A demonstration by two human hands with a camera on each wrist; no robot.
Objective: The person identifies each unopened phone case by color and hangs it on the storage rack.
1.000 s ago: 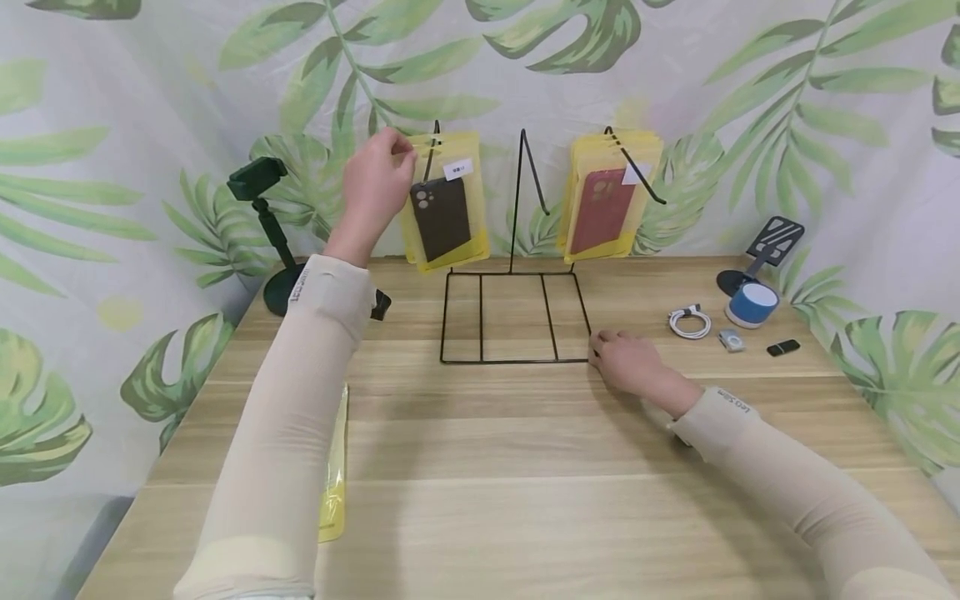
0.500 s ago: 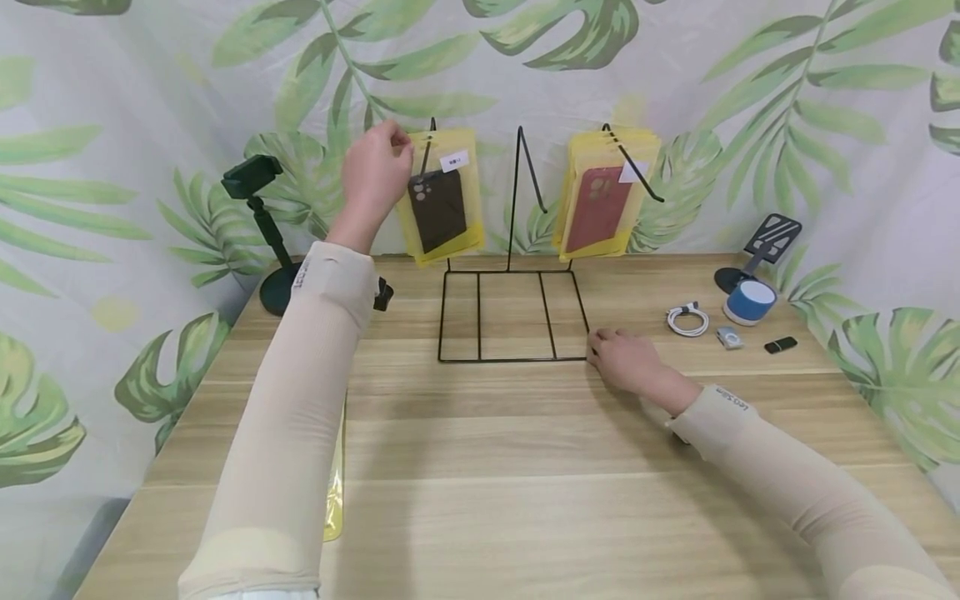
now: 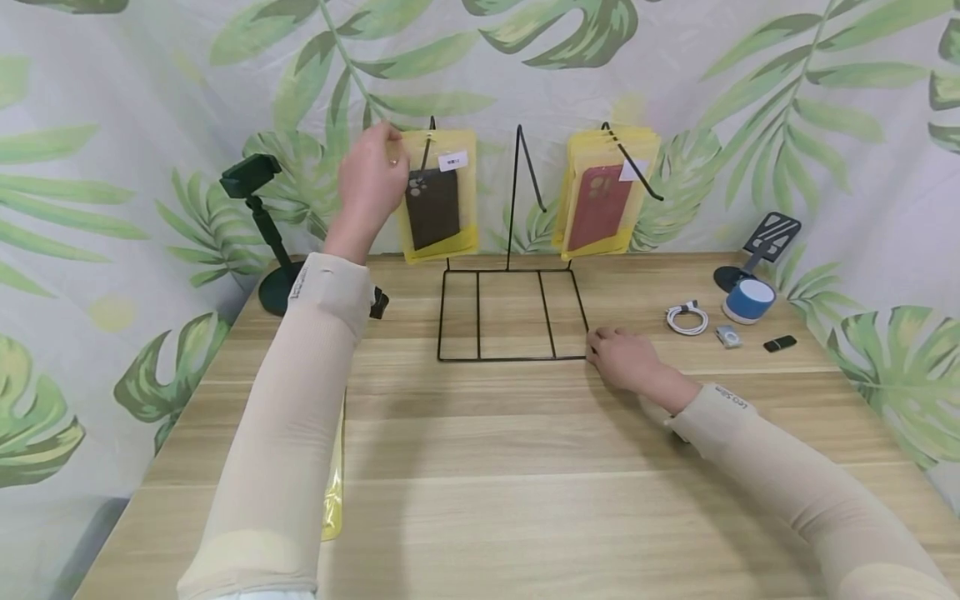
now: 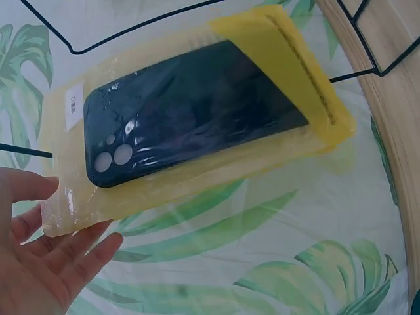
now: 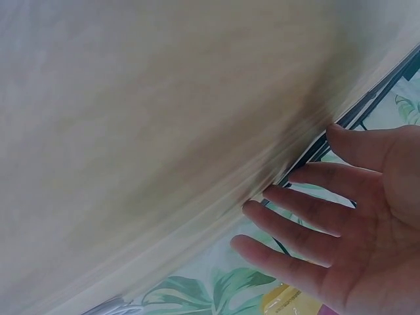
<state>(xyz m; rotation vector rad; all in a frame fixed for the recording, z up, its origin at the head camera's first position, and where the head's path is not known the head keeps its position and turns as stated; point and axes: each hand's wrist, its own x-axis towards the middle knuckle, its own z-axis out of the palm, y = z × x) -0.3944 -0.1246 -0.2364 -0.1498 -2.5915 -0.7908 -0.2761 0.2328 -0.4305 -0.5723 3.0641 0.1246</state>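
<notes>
In the head view my left hand (image 3: 372, 175) is raised beside the left hook of a black wire display rack (image 3: 495, 360). Thumb and fingers pinch the corner of a clear-and-yellow package (image 4: 164, 205) that hangs there. Inside it sits a dark phone case (image 4: 184, 111) with camera holes, and a white label is stuck near its top. Low on the table, my right hand (image 3: 622, 358) touches the rack's front right base corner. Its fingers (image 5: 302, 230) are spread and fairly straight in the right wrist view, thumb and index tips at the dark wire.
Packages with a red phone case (image 3: 596, 208) hang on the right hook; the middle hook (image 3: 534, 175) is bare. A phone stand (image 3: 273, 233) stands left. At right are a white cable (image 3: 686, 331), blue speaker (image 3: 750, 300) and small gadgets. My left sleeve partly covers a yellow package (image 3: 334, 500).
The pinched package has swung slightly and hangs straighter, with the left hand staying at its corner. The right hand holds its place at the rack base.
</notes>
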